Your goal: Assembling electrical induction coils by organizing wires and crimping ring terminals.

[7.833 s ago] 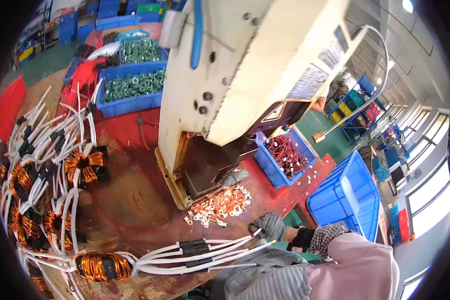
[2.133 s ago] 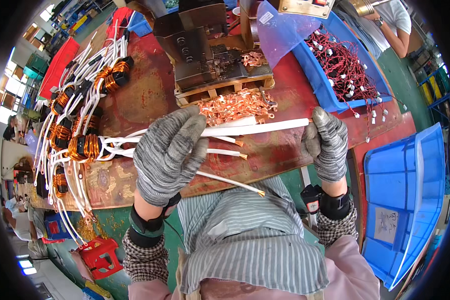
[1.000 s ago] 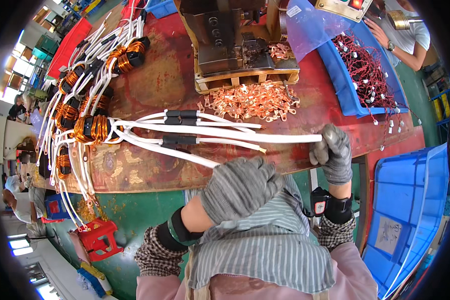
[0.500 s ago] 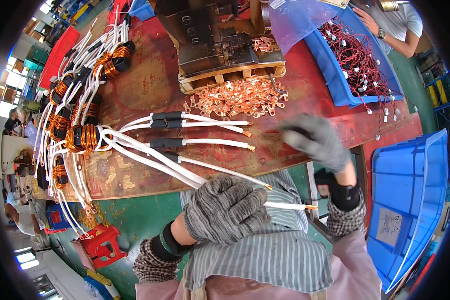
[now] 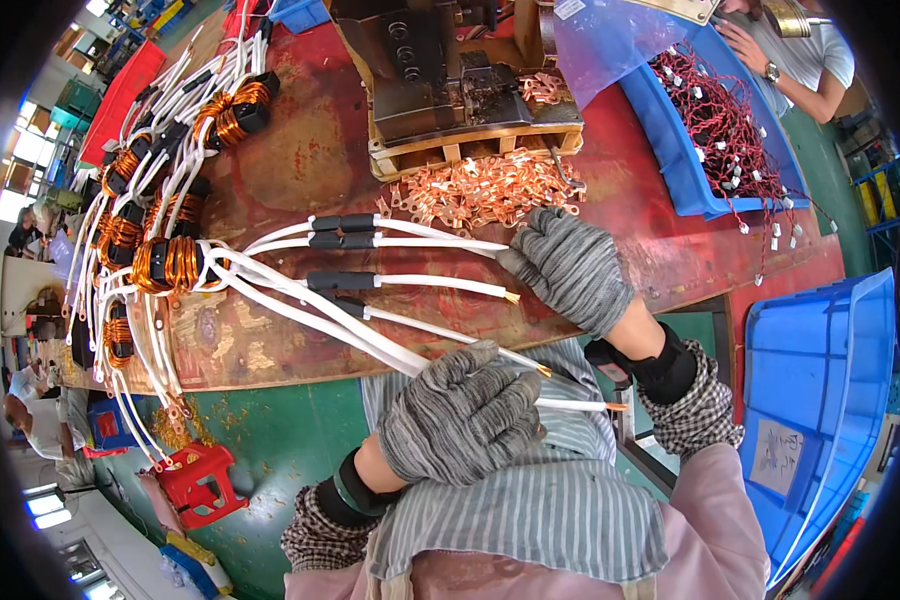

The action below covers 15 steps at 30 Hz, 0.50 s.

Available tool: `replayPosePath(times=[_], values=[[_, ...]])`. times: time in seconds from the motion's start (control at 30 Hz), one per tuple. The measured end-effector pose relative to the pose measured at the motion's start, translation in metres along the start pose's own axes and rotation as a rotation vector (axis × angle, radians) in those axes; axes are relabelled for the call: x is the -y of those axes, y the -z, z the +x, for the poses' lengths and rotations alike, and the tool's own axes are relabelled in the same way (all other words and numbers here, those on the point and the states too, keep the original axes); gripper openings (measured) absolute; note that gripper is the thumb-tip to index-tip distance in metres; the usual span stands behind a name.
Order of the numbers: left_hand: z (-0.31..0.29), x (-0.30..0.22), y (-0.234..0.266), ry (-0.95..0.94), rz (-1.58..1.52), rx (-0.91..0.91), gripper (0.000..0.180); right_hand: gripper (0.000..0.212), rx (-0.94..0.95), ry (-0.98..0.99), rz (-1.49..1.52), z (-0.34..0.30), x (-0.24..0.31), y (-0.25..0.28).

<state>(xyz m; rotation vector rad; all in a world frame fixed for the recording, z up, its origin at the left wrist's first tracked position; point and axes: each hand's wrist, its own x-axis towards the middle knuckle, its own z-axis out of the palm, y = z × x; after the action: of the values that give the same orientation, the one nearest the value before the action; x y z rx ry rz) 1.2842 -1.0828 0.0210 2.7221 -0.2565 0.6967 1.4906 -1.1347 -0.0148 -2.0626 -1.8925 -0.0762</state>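
My left hand (image 5: 460,412), in a grey knit glove, is wrapped round thick white wires (image 5: 370,343) just off the table's near edge. One wire's stripped copper end sticks out past its fingers. My right hand (image 5: 570,272), gloved alike, is closed at the ends of the two upper white wires (image 5: 440,240); its fingers hide their tips. These wires come from a copper-wound coil (image 5: 167,264) on the left and pass through black sleeves (image 5: 342,232). Two more wires with bare copper ends lie between my hands, one of them a sleeved wire (image 5: 450,285).
A pile of copper terminals (image 5: 485,188) lies before a dark metal machine (image 5: 420,80) on a wooden pallet. More wired coils (image 5: 232,112) lie at left. Red wires fill a blue bin (image 5: 660,150) at far right; a co-worker's hand (image 5: 745,50) is beside it. A blue crate (image 5: 815,390) stands at right.
My right hand has moved left from beside the wire ends and closed on the upper two. My left hand keeps its hold on the white wires.
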Motion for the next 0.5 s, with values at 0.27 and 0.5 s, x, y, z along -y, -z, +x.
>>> replayPosePath(times=[0.27,0.5], values=[[-0.009,-0.003,-0.005,0.008,-0.015,-0.019,0.02,0.023,-0.07,0.019,0.166,-0.022,0.008,0.009],[-0.007,0.0,-0.005,-0.026,-0.023,0.022,0.021,0.018,-0.006,0.077,0.143,-0.027,0.013,0.001]])
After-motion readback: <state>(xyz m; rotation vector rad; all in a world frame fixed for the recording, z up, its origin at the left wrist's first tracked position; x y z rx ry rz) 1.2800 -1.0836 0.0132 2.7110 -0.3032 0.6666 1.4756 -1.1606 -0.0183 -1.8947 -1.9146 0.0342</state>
